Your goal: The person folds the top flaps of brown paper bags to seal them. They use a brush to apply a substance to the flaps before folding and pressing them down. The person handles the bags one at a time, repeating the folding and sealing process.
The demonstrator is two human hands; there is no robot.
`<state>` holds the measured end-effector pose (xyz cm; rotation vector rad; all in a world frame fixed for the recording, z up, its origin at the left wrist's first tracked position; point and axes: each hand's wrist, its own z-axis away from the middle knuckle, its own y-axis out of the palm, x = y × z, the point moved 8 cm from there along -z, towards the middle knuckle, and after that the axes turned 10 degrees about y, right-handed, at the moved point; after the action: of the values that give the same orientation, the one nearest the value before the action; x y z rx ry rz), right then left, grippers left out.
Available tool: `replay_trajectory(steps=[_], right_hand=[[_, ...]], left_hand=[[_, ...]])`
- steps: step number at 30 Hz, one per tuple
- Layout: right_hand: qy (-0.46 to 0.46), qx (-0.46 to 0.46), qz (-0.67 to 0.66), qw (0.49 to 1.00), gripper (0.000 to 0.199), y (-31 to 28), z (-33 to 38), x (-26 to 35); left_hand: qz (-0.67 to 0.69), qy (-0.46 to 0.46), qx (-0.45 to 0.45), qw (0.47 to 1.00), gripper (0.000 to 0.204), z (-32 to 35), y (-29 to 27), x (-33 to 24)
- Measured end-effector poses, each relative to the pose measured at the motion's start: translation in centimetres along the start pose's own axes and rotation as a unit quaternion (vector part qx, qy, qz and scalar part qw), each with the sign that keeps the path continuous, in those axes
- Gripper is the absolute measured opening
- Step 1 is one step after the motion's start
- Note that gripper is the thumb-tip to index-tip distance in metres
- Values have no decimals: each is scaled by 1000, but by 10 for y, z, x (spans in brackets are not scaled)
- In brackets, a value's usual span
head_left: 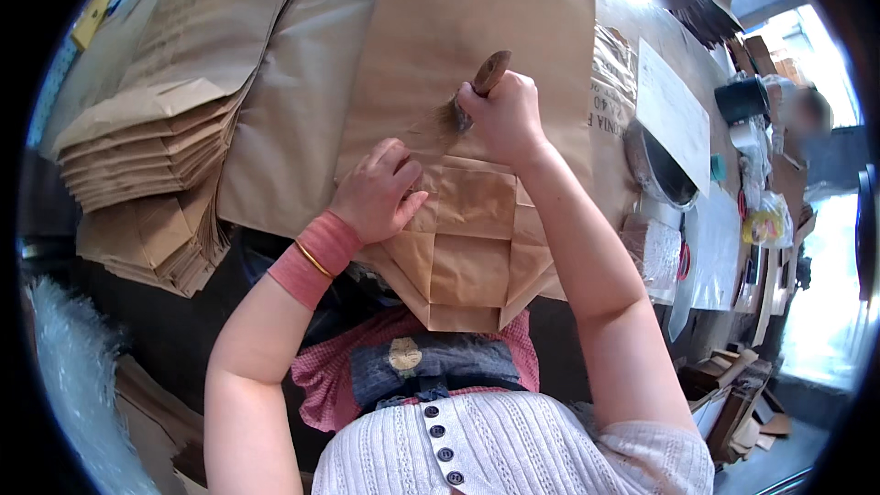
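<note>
Pinching a wooden-handled brush [493, 70], right grip [500, 110] is closed firmly round it, thumb down by the bristles; these meet the brown paper bag [541, 37] just beyond its folded end [472, 270]. Left grip [378, 188]: fingers half-bent, thumb apart, resting beside that folded end; can't tell whether it pinches a flap. To do it well, I'd say: light, even strokes, bristles trailing, left fingers pressing flat and clear of them, so the paper neither creases nor slides. Coating on bristles: can't make out from here. Bag lies on the desk [655, 14] right before the person, folded end nearest the body. Left: stacked folded bags [156, 137]. Right: dark bowl [642, 165], partly under a white board [674, 115].
</note>
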<state>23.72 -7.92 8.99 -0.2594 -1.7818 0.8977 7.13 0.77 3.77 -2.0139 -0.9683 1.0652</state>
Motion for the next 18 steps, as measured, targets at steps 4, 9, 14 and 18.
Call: replay_trajectory(steps=[4, 9, 14, 18], right_hand=[[-67, -23, -96, 993, 14, -80, 44, 18], [-125, -16, 131, 983, 36, -173, 135, -48], [-171, -90, 358, 913, 38, -259, 182, -166], [-110, -36, 431, 895, 34, -237, 187, -145]], left_hand=[[-16, 7, -6, 1000, 29, 1, 5, 3], [-50, 13, 12, 999, 34, 5, 7, 2], [-63, 14, 19, 998, 32, 7, 16, 2], [-39, 24, 62, 997, 27, -3, 6, 9]])
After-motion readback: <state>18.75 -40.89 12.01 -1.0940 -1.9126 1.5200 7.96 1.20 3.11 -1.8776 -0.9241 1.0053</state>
